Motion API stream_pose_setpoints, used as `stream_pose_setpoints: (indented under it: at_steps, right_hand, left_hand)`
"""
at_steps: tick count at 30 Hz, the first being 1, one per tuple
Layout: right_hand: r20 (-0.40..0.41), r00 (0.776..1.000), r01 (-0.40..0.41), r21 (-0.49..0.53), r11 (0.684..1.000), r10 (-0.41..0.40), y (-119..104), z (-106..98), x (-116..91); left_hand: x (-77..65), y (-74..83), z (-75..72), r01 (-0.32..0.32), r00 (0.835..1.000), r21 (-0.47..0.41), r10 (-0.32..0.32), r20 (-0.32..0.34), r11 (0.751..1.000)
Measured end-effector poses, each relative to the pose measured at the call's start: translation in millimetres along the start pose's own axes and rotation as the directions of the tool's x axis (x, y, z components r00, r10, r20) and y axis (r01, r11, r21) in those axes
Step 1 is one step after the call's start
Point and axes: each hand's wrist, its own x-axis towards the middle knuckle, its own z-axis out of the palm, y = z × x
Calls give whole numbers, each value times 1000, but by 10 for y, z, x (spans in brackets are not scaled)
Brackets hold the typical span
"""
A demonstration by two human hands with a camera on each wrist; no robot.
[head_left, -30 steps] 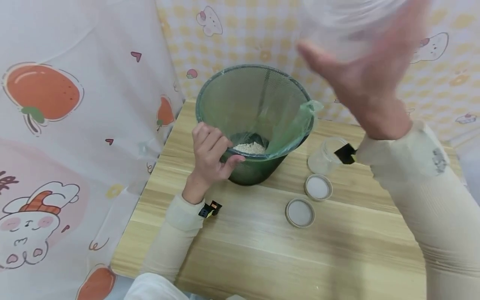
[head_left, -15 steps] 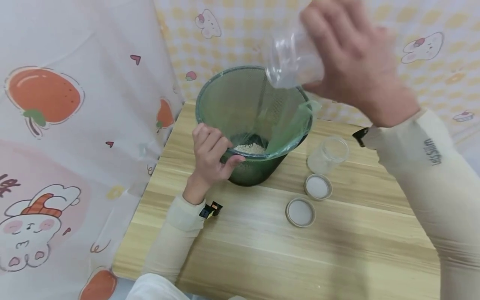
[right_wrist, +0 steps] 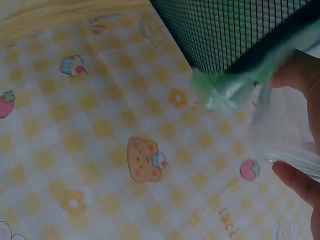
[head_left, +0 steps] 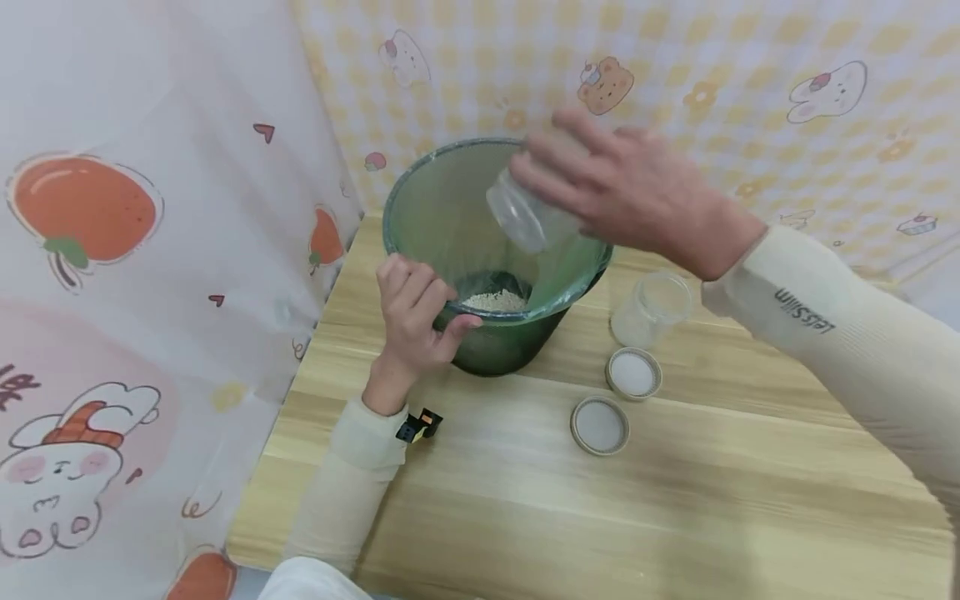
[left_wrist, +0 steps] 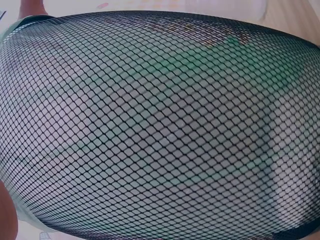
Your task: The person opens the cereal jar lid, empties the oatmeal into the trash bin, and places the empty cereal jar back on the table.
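My left hand (head_left: 412, 312) grips the near left rim of a dark mesh waste bin (head_left: 495, 350), which tilts toward me. A green plastic bag (head_left: 442, 200) lines it and folds over the rim; pale grains (head_left: 497, 300) lie at the bottom. Over the bin's right side, my right hand (head_left: 622, 179) holds a clear jar (head_left: 521, 212) tipped mouth-down into the opening. Whether anything is left in the jar I cannot tell. In the left wrist view the bin's mesh wall (left_wrist: 160, 125) fills most of the picture. The right wrist view catches fingers (right_wrist: 295, 185) around the clear jar (right_wrist: 282, 122).
A second clear jar (head_left: 648, 308) stands uncovered right of the bin on the wooden table (head_left: 480, 500). Two round lids (head_left: 633, 373) lie in front of that jar. Printed cloth (head_left: 712, 50) hangs behind the table, and another (head_left: 187, 208) along the left.
My right hand has come down and left from high at the upper right, turning the jar over into the bin's mouth. The left hand keeps its grip on the rim.
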Motion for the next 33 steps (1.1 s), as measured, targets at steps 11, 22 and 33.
stream_pose_setpoints:
  at_steps: [11, 22, 33]
  right_hand:
    - [-202, 976, -97, -41, 994, 87, 60, -154, -55]
    - [-346, 892, -264, 122, 957, 290, -14, -88, -226]
    - [-279, 238, -614, 699, 367, 930, -291, -84, -585]
  left_hand:
    - [13, 14, 24, 3, 1000, -11, -3, 3, 1000]
    - [-6, 16, 12, 1, 1000, -9, -1, -7, 1000]
    - [-29, 5, -28, 16, 1000, -24, -16, 12, 1000]
